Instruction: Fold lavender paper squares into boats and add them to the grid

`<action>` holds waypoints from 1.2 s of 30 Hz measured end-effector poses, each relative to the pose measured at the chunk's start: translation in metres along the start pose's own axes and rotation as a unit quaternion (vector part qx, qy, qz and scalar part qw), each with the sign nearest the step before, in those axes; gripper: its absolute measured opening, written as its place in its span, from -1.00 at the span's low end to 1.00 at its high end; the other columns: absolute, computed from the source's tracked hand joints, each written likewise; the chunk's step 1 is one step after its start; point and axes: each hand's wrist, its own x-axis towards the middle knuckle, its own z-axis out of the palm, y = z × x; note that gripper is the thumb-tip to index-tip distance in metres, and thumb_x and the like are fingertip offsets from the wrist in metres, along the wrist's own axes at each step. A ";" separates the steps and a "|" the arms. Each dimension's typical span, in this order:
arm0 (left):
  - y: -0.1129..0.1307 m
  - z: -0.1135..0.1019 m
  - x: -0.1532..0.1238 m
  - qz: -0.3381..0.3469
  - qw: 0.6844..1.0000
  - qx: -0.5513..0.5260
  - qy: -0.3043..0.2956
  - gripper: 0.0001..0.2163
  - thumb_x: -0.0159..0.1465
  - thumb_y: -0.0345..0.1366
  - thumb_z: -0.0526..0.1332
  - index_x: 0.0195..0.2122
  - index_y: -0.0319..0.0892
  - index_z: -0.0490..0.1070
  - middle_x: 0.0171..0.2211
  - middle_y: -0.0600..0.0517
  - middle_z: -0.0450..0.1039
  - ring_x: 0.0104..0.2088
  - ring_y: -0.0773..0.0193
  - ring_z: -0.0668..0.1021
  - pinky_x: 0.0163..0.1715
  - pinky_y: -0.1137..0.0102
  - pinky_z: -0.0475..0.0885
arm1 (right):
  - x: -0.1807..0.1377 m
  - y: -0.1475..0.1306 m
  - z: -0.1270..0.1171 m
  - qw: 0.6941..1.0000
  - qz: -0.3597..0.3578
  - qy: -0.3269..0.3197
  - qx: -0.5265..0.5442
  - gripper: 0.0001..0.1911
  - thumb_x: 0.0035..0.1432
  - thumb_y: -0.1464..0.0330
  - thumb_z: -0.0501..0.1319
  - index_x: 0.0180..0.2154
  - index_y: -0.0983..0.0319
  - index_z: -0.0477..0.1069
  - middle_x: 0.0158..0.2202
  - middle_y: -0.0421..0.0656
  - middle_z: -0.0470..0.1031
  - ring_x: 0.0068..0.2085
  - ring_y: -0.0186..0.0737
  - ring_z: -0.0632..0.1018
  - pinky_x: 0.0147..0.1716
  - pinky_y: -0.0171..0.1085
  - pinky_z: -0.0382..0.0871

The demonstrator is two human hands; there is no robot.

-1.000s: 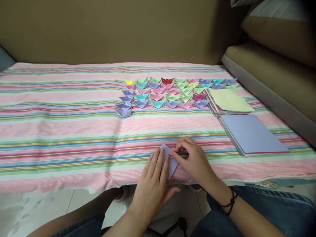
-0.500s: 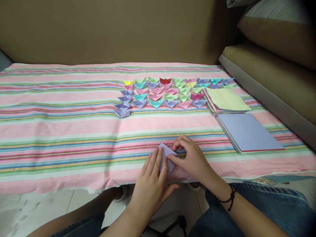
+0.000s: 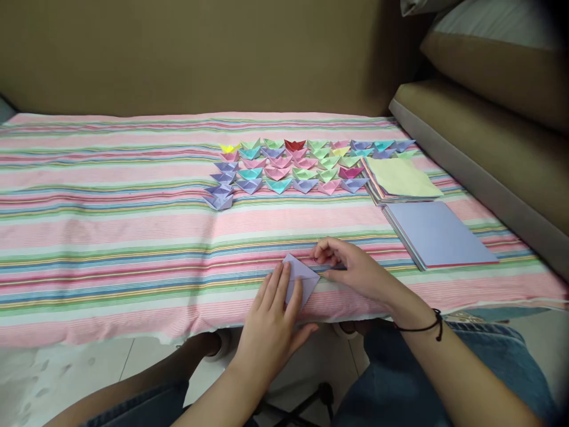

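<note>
A small folded piece of lavender paper point(image 3: 306, 274), diamond-shaped with a crease line across it, lies near the front edge of the striped cloth. My left hand point(image 3: 271, 314) is spread flat over its left side, fingers stretched out and pressing it down. Just off the paper's right corner is my right hand point(image 3: 344, 264), with curled fingers and the thumb held apart from them. Nothing shows between them. Part of the paper is hidden under the left fingers.
Several rows of folded paper boats point(image 3: 280, 161) in many colours stand farther back. To the right lie a stack of paper with a yellow-green top sheet point(image 3: 406, 178) and a stack with a lavender top point(image 3: 438, 234). Brown cushions point(image 3: 493, 136) line the right side of the striped cloth point(image 3: 111, 231).
My right hand has drawn back to the right, its thumb coming away from the paper's corner and parting from its fingers. The left hand stays on the paper. The view has shifted slightly.
</note>
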 end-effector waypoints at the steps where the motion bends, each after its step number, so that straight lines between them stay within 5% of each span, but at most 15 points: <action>1: 0.000 0.000 0.000 -0.002 1.000 -0.001 0.000 -0.38 0.16 -0.01 0.18 0.13 -0.36 0.20 0.19 -0.37 0.15 0.21 -0.14 0.21 0.08 0.08 0.29 | -0.001 -0.001 -0.001 1.000 -0.005 -0.011 0.012 -0.78 -0.01 0.49 0.15 -0.25 0.20 0.37 -0.26 -0.15 0.44 -0.22 -0.22 0.45 -0.24 -0.24 0.32; 4: 0.001 -0.001 0.001 -0.008 1.000 -0.006 -0.002 -0.40 0.15 -0.02 0.19 0.13 -0.29 0.21 0.19 -0.35 0.16 0.20 -0.13 0.22 0.08 0.08 0.29 | -0.001 0.000 0.005 0.998 -0.053 -0.014 -0.010 -0.76 0.15 0.41 0.11 -0.15 0.16 0.45 -0.18 -0.11 0.44 -0.14 -0.18 0.46 -0.17 -0.19 0.35; 9: 0.001 -0.001 0.000 -0.010 1.000 -0.017 -0.001 -0.41 0.16 -0.02 0.18 0.12 -0.30 0.24 0.19 -0.35 0.17 0.21 -0.11 0.22 0.10 0.08 0.27 | 0.001 0.013 0.019 0.985 -0.124 0.021 -0.121 -0.70 0.11 0.42 0.21 -0.09 0.08 0.48 -0.14 -0.11 0.36 -0.05 -0.14 0.41 -0.03 -0.11 0.32; 22: -0.026 -0.018 -0.023 -0.068 0.997 -0.020 -0.001 -0.51 0.22 -0.10 0.14 0.18 -0.06 0.20 0.30 -0.19 -0.09 0.27 -0.17 0.02 0.12 -0.08 0.13 | 0.002 0.013 0.018 0.981 -0.130 0.021 -0.145 -0.67 0.08 0.47 0.21 -0.10 0.07 0.49 -0.17 -0.12 0.35 -0.09 -0.15 0.41 -0.09 -0.09 0.35; 30: -0.043 -0.026 -0.034 -0.088 0.996 -0.018 0.011 -0.58 0.23 -0.12 0.15 0.11 -0.05 0.30 0.25 -0.15 0.08 0.25 -0.18 0.08 0.13 -0.12 0.07 | 0.001 0.010 0.017 0.983 -0.109 0.008 -0.149 -0.67 0.07 0.48 0.19 -0.12 0.08 0.50 -0.17 -0.11 0.33 -0.10 -0.14 0.40 -0.13 -0.12 0.36; 36: -0.048 -0.032 -0.019 -0.159 0.976 -0.141 0.039 -0.79 0.29 -0.25 0.07 -0.15 -0.11 0.46 0.04 -0.07 0.37 0.04 0.06 0.35 -0.01 0.12 0.31 | 0.000 0.008 0.017 0.983 -0.114 0.011 -0.146 -0.70 0.07 0.45 0.19 -0.14 0.10 0.51 -0.17 -0.10 0.33 -0.09 -0.14 0.41 -0.12 -0.13 0.36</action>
